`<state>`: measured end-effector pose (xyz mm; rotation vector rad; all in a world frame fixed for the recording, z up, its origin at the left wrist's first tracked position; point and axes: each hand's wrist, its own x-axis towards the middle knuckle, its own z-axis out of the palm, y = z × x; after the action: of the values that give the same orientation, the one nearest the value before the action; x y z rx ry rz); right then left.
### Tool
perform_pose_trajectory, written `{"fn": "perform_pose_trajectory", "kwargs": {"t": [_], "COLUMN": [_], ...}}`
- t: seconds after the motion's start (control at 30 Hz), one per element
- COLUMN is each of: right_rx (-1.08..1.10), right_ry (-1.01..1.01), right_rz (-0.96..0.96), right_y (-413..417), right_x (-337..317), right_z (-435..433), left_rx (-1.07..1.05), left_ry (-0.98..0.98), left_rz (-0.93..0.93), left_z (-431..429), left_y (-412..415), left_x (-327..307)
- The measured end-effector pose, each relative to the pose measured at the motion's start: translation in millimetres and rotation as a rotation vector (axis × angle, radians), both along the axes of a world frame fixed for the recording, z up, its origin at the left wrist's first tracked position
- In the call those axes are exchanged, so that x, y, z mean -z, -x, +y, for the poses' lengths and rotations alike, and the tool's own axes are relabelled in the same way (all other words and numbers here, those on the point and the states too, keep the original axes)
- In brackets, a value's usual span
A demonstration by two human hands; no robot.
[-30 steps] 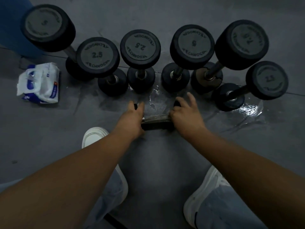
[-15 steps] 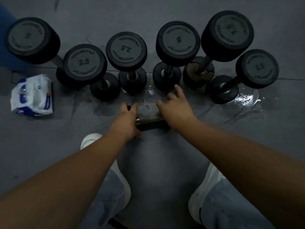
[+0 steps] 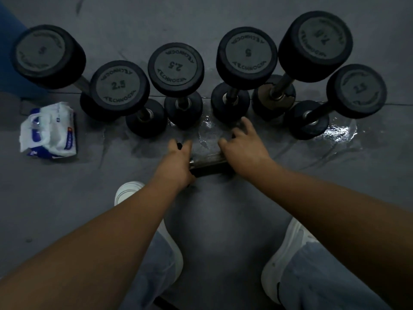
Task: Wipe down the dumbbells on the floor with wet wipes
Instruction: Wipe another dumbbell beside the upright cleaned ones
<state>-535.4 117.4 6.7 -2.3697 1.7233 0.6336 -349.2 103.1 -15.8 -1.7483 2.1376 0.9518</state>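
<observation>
A small dumbbell [image 3: 207, 161] lies sideways on the grey floor in front of me, its shiny handle showing between my hands. My left hand [image 3: 178, 159] grips its left end, fingers curled round the black head. My right hand [image 3: 243, 145] rests on the right end with fingers spread forward, and that head is hidden under it. Behind stands a row of several black dumbbells on end, among them a 2.5 [image 3: 120, 86], another 2.5 [image 3: 176, 68] and a 5 [image 3: 247, 54]. I see no wipe in either hand.
A white and blue pack of wet wipes [image 3: 51, 130] lies on the floor at the left. A wet patch [image 3: 339, 130] shines at the right by the row. My white shoes [image 3: 127, 193] [image 3: 288, 253] flank the space below my hands. Something blue [image 3: 13, 41] stands far left.
My right hand's fingers have spread forward over the dumbbell's right end. The view has shifted slightly; the lying dumbbell stays in place.
</observation>
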Motion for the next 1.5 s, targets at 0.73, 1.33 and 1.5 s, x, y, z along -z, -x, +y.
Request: {"fn": "perform_pose_trajectory", "kwargs": {"t": [0.73,1.33,1.5], "right_rx": [-0.003,0.848,0.832], "right_ry": [-0.016,0.206,0.262], "right_rz": [0.05,-0.821,-0.724], "right_y": [-8,-62,-60], "right_x": [-6,19,34], "right_z": [8,51,59], "left_rx": [0.006,0.007,-0.001], "left_ry": [-0.004,0.02,-0.004], "left_rz": [-0.004,0.032,0.017], "left_z": [0,-1,-2], "left_y": [0,-1,3], "left_x": [-2,1,-6]}}
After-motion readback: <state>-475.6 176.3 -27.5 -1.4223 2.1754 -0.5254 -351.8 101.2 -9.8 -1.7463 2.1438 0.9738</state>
